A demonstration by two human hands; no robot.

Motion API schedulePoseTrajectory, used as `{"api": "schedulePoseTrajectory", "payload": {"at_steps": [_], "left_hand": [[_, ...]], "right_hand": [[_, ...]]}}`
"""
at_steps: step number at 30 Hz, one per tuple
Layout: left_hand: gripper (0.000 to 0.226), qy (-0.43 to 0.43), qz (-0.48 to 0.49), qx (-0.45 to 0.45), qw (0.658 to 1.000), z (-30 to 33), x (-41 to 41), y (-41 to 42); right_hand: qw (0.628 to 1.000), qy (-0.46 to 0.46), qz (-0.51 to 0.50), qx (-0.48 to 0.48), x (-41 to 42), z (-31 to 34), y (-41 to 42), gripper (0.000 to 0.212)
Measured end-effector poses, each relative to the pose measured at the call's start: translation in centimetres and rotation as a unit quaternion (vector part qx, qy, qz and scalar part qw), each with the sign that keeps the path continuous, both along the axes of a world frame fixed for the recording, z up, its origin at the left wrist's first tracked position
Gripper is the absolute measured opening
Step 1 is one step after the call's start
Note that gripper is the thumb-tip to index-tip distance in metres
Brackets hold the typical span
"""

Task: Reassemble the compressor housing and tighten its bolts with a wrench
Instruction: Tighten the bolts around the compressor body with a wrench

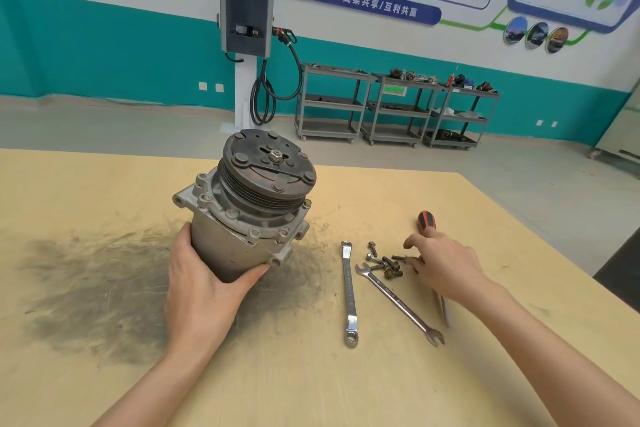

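Counting from the compressor (246, 204): one only, standing on the table (104, 392). Lying to its right, two wrenches (349, 295), side by side. Sitting just past them, a cluster of loose bolts (384, 262), roughly six, overlapping, exact count unclear. Showing farther right, one screwdriver (426, 220). Standing far behind it, three shelf carts (398, 107).

Right hand (446, 267) covers the mid part of the screwdriver (426, 220); only handle above & shaft tip below it show. Its fingertips hide whether a bolt (398, 257) is pinched. Left hand (204, 284) hides the compressor (242, 215) base. Wrench (349, 291) markings too small to read.
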State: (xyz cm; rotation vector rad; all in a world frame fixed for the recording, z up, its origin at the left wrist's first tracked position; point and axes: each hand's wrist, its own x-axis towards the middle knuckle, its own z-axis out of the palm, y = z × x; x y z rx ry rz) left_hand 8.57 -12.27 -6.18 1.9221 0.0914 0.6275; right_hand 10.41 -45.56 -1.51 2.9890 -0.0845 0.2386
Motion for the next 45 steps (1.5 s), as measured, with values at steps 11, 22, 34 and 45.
{"api": "schedulePoseTrajectory", "payload": {"at_steps": [11,22,34,45], "left_hand": [[0.12,0.001,-0.008,-0.012,1.0,0.0,-0.1,0.1],[0.12,-0.002,-0.017,-0.019,1.0,0.2,-0.2,0.1],[0.122,-0.005,-0.015,-0.024,1.0,-0.2,0.0,0.1],[0.119,-0.017,-0.009,-0.029,0.999,-0.4,0.1,0.1]], "right_hand": [[0.997,-0.037,-0.006,0.07,1.5,-0.9,0.2,0.015],[0.995,0.036,-0.025,0.086,0.2,0.6,-0.1,0.027],[0.994,0.06,-0.033,0.083,-1.1,-0.8,0.5,0.02],[0.88,-0.128,0.177,0.422,-3.3,6.4,6.8,0.008]]}}
